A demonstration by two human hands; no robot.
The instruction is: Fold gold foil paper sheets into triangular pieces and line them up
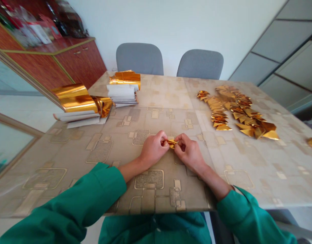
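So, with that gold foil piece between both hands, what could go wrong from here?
The small gold foil piece is pinched between the left hand and the right hand, so an uneven pull could crease or tear it. The nearer stack of foil sheets lies by the left edge of the cloth-covered table, so a bump might send sheets off. The folded gold pieces lie in overlapping rows, which a nudge could scatter.

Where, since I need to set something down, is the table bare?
Bare tablecloth lies between the gold foil stacks and the folded foil pieces, and right of the right hand, nearer than those pieces. Stacks crowd the far left, pieces the far right.
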